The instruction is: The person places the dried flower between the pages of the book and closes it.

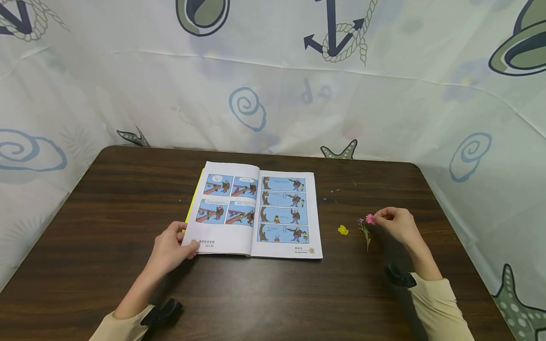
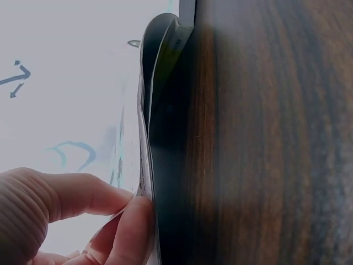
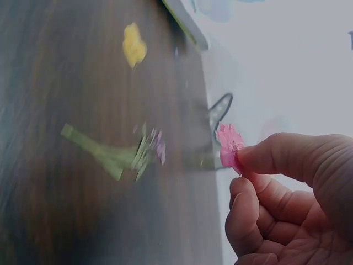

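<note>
1 pink flower (base hidden) pinched in right hand, open book pinched in left hand

Dark wood-grain table; behind it, white cloth with 3 spirals.

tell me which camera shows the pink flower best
The right wrist view: the pink flower appears largest there, pinched in the right hand. The head view shows it small, near the purple-flowered sprig; the left wrist view lacks it.
</note>
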`<state>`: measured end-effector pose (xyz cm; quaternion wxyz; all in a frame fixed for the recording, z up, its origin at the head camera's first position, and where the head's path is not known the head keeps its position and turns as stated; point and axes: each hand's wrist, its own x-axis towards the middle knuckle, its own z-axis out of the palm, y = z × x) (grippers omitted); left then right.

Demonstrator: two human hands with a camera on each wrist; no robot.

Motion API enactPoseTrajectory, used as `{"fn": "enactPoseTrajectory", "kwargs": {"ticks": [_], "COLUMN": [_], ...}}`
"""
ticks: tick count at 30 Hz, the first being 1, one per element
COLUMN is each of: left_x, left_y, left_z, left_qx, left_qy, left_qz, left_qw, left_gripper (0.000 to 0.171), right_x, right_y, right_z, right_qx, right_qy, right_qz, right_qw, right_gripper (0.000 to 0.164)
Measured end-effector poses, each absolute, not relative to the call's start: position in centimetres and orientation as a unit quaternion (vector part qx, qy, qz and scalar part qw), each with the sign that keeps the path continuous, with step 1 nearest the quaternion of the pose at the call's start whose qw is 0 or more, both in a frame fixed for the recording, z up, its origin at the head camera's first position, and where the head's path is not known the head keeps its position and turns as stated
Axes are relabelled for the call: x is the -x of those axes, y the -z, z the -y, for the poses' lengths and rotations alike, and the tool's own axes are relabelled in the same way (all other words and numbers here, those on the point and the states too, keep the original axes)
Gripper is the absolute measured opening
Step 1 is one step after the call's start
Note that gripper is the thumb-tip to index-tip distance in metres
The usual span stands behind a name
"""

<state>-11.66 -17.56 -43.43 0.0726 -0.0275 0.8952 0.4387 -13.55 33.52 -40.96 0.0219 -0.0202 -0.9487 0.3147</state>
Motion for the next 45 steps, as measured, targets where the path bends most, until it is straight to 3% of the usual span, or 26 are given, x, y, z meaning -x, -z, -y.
{"fn": "enactPoseTrajectory", "kwargs": {"ticks": [13, 31, 39, 45], "left_x": [11.6, 12.0, 12.0, 12.0], "left_y": [43.6, 43.6, 43.7, 43.9], "left_z": [17.7, 17.8, 17.5, 17.3], "left_qx": [0.021, 0.026, 0.013, -0.002], "left_qy": [-0.394, -0.375, -0.340, -0.318], "left_qz": [-0.916, -0.921, -0.939, -0.948], "left_qw": [0.077, 0.100, 0.043, 0.012], "left_gripper": [0.051, 0.053, 0.059, 0.050], "right_x": [16.2, 19.1, 19.8, 20.3], "right_y": [40.0, 40.3, 41.0, 41.8], "right_z": [-28.7, -21.6, -19.5, -18.2], "right_qx": [-0.031, -0.052, -0.053, -0.077], "right_qy": [-0.350, -0.404, -0.408, -0.412], "right_qz": [0.936, 0.913, 0.911, 0.907], "right_qw": [0.026, -0.018, -0.033, -0.037], "right_gripper": [0.012, 0.010, 0.010, 0.010]}}
